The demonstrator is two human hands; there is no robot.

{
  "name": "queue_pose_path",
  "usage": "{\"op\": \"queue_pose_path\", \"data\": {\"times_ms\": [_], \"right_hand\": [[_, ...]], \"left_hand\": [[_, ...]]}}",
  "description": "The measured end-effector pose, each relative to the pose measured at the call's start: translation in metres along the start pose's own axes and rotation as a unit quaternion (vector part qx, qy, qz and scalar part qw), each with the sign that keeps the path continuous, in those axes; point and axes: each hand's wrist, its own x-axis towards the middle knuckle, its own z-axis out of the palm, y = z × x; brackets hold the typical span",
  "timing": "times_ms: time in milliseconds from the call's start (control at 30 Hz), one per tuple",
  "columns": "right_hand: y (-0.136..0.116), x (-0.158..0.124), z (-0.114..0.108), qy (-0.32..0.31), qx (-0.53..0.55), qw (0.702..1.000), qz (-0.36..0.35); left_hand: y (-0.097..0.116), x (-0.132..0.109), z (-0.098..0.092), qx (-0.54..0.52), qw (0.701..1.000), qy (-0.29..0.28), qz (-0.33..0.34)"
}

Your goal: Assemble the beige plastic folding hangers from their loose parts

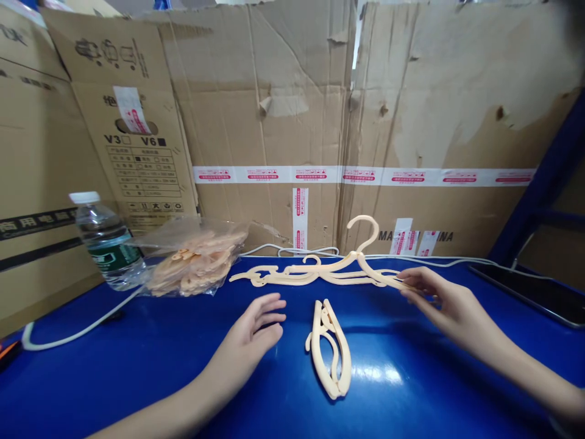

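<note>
My right hand (439,299) pinches one end of an unfolded cream plastic hanger (340,263), whose hook points up. Behind and beneath that one, more cream hangers (283,279) lie spread on the blue table; their exact number is hard to make out. A folded hanger (346,350) rests on the table between my hands, its two arms closed together and its small hook sticking out to the left. My left hand (261,326) is off to the left of the folded hanger, fingers apart, touching nothing.
At the back left lies a clear plastic bag (196,262) of cream hanger parts, beside a water bottle (109,244). A white cable (82,335) crosses the left side. Cardboard sheets (274,122) wall the back. A dark phone-like device (534,296) sits at the right.
</note>
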Motion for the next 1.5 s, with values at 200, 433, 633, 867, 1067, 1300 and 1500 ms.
{"op": "queue_pose_path", "data": {"times_ms": [200,433,633,867,1067,1300,1500], "right_hand": [[-0.014,-0.003,-0.007,-0.041,0.014,0.999,-0.022],[-0.017,-0.011,0.001,-0.087,0.013,0.995,-0.054],[-0.025,-0.013,0.003,-0.139,-0.007,0.985,-0.105],[-0.024,-0.014,-0.005,-0.067,-0.209,0.951,-0.218],[-0.035,-0.022,-0.007,0.009,-0.345,0.903,-0.255],[-0.037,-0.020,-0.009,0.036,-0.346,0.895,-0.280],[-0.036,-0.021,-0.010,0.037,-0.305,0.915,-0.260]], "left_hand": [[-0.007,0.002,0.003,-0.067,0.995,0.072,0.004],[-0.002,-0.010,0.006,0.033,0.997,-0.023,0.060],[0.011,-0.014,0.003,0.114,0.989,-0.073,0.054],[0.014,-0.009,0.005,0.049,0.998,-0.029,0.033],[0.013,-0.008,0.004,0.046,0.998,-0.029,0.042],[0.012,-0.010,0.005,0.034,0.999,-0.011,0.035],[0.010,-0.009,0.005,-0.001,0.999,0.014,0.035]]}}
